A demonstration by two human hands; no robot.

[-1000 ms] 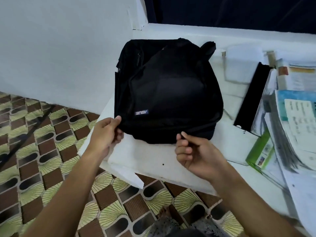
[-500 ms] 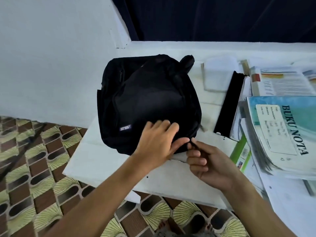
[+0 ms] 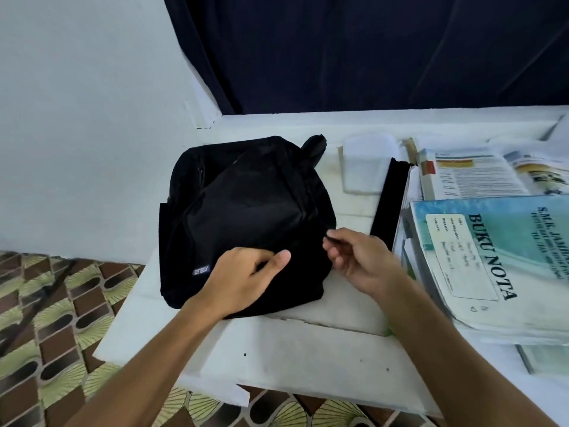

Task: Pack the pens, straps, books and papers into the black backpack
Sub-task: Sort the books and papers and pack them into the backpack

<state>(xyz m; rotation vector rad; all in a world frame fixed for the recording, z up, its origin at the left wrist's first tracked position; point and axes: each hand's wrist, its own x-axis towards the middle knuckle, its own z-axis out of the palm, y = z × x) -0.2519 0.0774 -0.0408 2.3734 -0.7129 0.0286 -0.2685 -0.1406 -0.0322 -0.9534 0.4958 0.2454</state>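
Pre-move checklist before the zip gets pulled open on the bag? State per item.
1. Black backpack lies flat on the white table, front side up: ok.
2. Left hand rests on the backpack's near end, thumb and fingers gathering the fabric: ok.
3. Right hand pinches a small dark zipper pull at the backpack's right edge: ok.
4. Zip opened yet, gap showing: cannot tell, black on black.
5. Books to pack within sight: BUKU NOTA book tops the stack to the right: ok.
6. Pens located: cannot tell, none plainly visible.
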